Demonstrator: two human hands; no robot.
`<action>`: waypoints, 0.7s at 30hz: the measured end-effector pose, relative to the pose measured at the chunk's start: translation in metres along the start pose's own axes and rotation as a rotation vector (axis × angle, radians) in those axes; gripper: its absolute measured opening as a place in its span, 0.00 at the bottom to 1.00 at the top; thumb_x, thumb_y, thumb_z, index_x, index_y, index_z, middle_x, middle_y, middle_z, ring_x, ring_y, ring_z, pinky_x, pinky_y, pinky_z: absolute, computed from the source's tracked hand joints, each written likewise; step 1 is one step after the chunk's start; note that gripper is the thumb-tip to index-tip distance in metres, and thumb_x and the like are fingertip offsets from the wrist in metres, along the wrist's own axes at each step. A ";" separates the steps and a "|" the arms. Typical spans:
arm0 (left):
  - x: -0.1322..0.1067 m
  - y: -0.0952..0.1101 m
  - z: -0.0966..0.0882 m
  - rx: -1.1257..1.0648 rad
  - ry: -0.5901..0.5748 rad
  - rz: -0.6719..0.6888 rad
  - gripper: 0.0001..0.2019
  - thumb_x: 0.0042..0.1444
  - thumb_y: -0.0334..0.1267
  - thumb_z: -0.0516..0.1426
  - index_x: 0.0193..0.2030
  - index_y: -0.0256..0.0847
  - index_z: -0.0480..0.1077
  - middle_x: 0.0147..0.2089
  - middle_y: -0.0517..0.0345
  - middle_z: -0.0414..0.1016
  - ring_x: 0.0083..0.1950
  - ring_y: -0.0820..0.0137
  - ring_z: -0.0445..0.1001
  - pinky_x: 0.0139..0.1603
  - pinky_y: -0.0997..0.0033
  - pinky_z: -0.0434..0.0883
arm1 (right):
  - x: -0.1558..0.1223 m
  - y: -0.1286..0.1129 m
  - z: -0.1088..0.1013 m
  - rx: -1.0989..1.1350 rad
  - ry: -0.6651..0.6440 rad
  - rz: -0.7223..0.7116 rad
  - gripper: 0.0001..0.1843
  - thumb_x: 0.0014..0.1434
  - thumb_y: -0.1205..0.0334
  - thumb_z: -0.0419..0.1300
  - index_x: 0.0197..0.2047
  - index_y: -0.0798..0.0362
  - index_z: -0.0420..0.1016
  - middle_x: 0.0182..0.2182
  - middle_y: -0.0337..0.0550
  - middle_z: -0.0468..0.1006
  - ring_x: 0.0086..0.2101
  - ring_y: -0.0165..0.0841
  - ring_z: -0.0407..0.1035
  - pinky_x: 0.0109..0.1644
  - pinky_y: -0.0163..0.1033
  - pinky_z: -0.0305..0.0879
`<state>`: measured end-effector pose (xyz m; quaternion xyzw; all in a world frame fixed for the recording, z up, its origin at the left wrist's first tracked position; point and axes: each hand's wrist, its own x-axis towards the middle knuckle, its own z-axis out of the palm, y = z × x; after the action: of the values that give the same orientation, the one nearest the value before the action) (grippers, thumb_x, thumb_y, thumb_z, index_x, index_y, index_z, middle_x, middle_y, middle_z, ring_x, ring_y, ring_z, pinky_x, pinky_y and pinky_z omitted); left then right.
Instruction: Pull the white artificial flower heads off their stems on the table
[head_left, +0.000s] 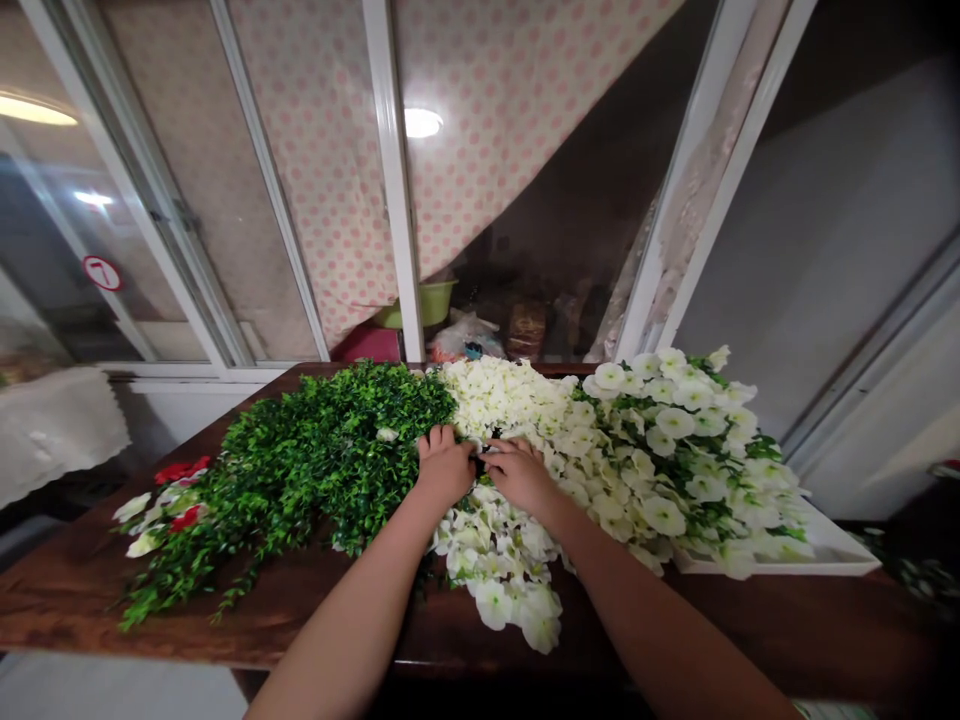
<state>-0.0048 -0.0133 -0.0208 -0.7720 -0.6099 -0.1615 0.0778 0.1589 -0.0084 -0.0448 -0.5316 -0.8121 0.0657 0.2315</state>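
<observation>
On a dark wooden table (75, 590) below a window, I see both arms reaching forward from the bottom of the view. My left hand (444, 468) and right hand (517, 472) lie palm down, side by side, fingers curled, with the fingertips meeting over a small dark spot. I cannot tell whether they pinch a stem there or only press on it. Both hands rest on the white flower cluster (504, 575), which runs down the middle of the table from the far edge to the near edge. Touching it on the left is a heap of green foliage (315, 460), with a few red and white blooms (176, 472) beyond. To the right, leafy white flowers (675, 440) fill a white tray (832, 555). The cluster's near end seems to hang over the table edge, so a backward tug could slide it off, and the forearms crossing it could flatten petals.
</observation>
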 end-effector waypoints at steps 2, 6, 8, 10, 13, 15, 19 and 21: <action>0.000 -0.001 0.000 0.016 -0.004 -0.010 0.15 0.55 0.43 0.54 0.47 0.47 0.75 0.54 0.45 0.64 0.58 0.51 0.55 0.54 0.51 0.53 | 0.000 0.001 0.002 0.003 -0.002 -0.015 0.19 0.63 0.59 0.50 0.52 0.38 0.76 0.59 0.35 0.69 0.56 0.42 0.56 0.55 0.48 0.51; 0.002 -0.004 0.005 0.033 0.029 -0.020 0.14 0.56 0.44 0.54 0.45 0.45 0.75 0.52 0.45 0.65 0.57 0.52 0.56 0.54 0.52 0.54 | -0.001 0.002 0.007 0.002 0.088 -0.020 0.18 0.61 0.62 0.51 0.49 0.40 0.77 0.55 0.36 0.73 0.54 0.40 0.60 0.55 0.47 0.51; 0.003 -0.004 0.008 0.025 0.045 -0.029 0.13 0.57 0.45 0.54 0.43 0.46 0.76 0.51 0.45 0.65 0.56 0.52 0.56 0.53 0.52 0.54 | -0.001 0.002 0.009 0.012 0.124 -0.013 0.17 0.61 0.63 0.52 0.48 0.41 0.78 0.53 0.37 0.75 0.53 0.39 0.62 0.54 0.46 0.53; 0.003 -0.004 0.011 0.010 0.061 -0.036 0.12 0.59 0.44 0.52 0.41 0.46 0.76 0.50 0.45 0.66 0.56 0.52 0.56 0.53 0.51 0.54 | -0.001 0.002 0.010 0.026 0.153 -0.008 0.17 0.61 0.63 0.52 0.48 0.41 0.78 0.52 0.37 0.76 0.52 0.40 0.63 0.53 0.46 0.54; 0.004 -0.004 0.013 -0.013 0.100 -0.037 0.12 0.60 0.41 0.51 0.39 0.47 0.76 0.49 0.46 0.66 0.55 0.53 0.57 0.52 0.51 0.54 | 0.000 0.003 0.011 0.068 0.209 -0.008 0.16 0.61 0.64 0.53 0.47 0.43 0.78 0.49 0.39 0.78 0.50 0.40 0.64 0.53 0.46 0.56; 0.004 -0.004 0.012 -0.039 0.139 -0.033 0.12 0.60 0.39 0.51 0.39 0.47 0.76 0.50 0.46 0.66 0.55 0.53 0.58 0.52 0.50 0.54 | 0.002 0.006 0.011 0.124 0.255 -0.020 0.16 0.60 0.65 0.53 0.46 0.46 0.78 0.47 0.42 0.79 0.49 0.39 0.65 0.53 0.45 0.58; 0.005 -0.002 0.004 -0.146 0.248 -0.020 0.12 0.62 0.40 0.49 0.41 0.48 0.74 0.55 0.49 0.65 0.57 0.55 0.58 0.55 0.48 0.52 | 0.007 0.009 0.009 0.313 0.352 -0.040 0.14 0.59 0.62 0.55 0.46 0.49 0.77 0.45 0.46 0.79 0.47 0.40 0.68 0.54 0.45 0.60; 0.007 -0.002 0.001 -0.238 0.266 0.006 0.12 0.63 0.41 0.49 0.41 0.49 0.74 0.56 0.51 0.65 0.58 0.56 0.58 0.56 0.49 0.51 | 0.009 0.011 0.008 0.438 0.363 -0.020 0.14 0.59 0.57 0.57 0.47 0.50 0.77 0.45 0.47 0.78 0.47 0.40 0.69 0.54 0.46 0.62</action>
<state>-0.0050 -0.0063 -0.0192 -0.7494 -0.5685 -0.3330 0.0661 0.1609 0.0057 -0.0529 -0.4638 -0.7291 0.1410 0.4832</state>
